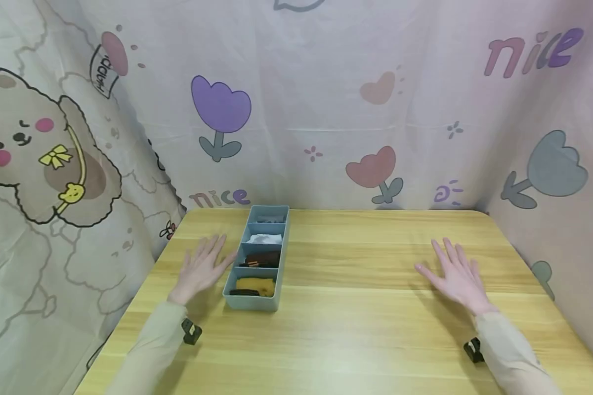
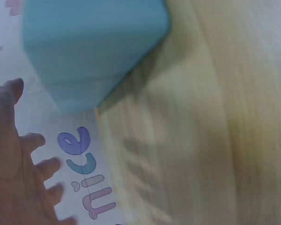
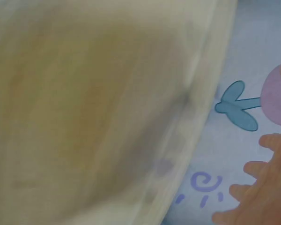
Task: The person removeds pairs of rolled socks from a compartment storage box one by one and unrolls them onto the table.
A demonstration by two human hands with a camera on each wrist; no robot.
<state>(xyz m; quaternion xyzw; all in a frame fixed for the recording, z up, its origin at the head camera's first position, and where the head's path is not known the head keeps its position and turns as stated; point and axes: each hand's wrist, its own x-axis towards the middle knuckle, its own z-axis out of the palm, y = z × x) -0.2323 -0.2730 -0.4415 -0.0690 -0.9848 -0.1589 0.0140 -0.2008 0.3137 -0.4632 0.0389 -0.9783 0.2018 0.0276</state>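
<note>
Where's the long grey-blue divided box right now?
In the head view, the long grey-blue divided box stands left of centre on the pale wooden table, just right of the person's left hand.

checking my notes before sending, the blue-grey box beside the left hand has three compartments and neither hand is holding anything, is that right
Not quite: the blue-grey box has four compartments, as the head view shows. It does stand beside the left hand, and neither that nor the right hand holds anything.
</note>
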